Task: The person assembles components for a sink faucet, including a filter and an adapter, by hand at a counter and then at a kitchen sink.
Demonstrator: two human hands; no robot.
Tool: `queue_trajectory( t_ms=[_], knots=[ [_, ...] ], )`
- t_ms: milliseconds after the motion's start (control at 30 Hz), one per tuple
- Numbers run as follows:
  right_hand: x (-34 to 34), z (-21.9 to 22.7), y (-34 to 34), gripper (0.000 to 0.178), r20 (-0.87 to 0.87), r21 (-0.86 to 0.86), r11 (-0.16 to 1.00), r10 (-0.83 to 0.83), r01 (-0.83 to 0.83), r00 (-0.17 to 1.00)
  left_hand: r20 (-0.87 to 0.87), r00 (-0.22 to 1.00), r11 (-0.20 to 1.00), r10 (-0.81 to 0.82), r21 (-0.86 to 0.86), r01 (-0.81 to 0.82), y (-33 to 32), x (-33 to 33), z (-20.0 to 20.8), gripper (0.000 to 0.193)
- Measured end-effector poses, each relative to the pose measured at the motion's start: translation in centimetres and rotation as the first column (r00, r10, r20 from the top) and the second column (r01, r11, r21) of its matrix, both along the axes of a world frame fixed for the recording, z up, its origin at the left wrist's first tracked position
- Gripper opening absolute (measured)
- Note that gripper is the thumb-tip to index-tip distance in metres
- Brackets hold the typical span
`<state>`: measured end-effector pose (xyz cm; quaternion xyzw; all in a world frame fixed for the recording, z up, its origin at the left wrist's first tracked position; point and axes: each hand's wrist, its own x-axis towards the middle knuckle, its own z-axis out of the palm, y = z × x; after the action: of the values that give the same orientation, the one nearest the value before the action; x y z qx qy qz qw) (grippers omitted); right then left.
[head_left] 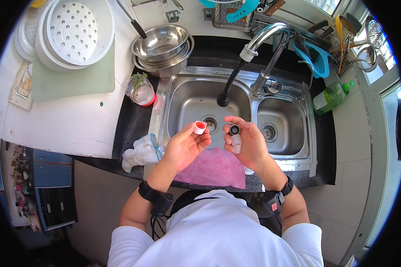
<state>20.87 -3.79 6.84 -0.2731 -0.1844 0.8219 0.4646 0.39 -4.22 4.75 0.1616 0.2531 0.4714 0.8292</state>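
Observation:
Over the front of the left sink basin, my left hand holds a small white cap-like ring with a red-orange inside, pinched at thumb and fingertips. To the right, my right hand is closed around a small whitish fitting. Its upper end is round with a dark opening, and a pale, narrower part points down toward my wrist. My fingers cover part of it, so its exact kind is unclear. The two pieces are apart, roughly a hand's width between them. Both wrists wear black straps with devices.
Above the basins stands a chrome faucet with a black hose sprayer. A pink cloth and a white towel lie along the front edge. Metal bowls, a plant jar and a green bottle surround the sink.

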Motion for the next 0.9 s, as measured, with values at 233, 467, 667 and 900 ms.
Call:
queue_trajectory(
  t_ms=[233, 467, 667, 900],
  knots=[
    [-5.3, -0.5, 0.0, 0.030, 0.021, -0.034, 0.970, -0.238, 0.239, 0.971, 0.140, 0.988, 0.983, 0.059, -0.179, -0.034, -1.0, 0.8, -2.3, 0.024],
    [-8.0, -2.5, 0.0, 0.028, -0.035, -0.140, 0.927, -0.354, 0.347, 0.934, -0.232, 0.947, 0.972, 0.224, 0.119, -0.201, -2.5, -1.1, -2.9, 0.012],
    [-10.5, -2.2, -0.9, 0.025, 0.087, -0.031, 0.963, -0.263, 0.266, 0.961, -0.621, 0.406, 0.633, 0.671, 0.764, 0.123, -4.0, -2.0, -1.3, 0.035],
    [-14.3, -3.3, -2.2, 0.021, -0.092, 0.002, 0.999, -0.050, 0.050, 0.995, -0.659, 0.176, 0.677, 0.731, 0.732, -0.077, -6.4, -4.4, -0.7, 0.033]
  ],
)
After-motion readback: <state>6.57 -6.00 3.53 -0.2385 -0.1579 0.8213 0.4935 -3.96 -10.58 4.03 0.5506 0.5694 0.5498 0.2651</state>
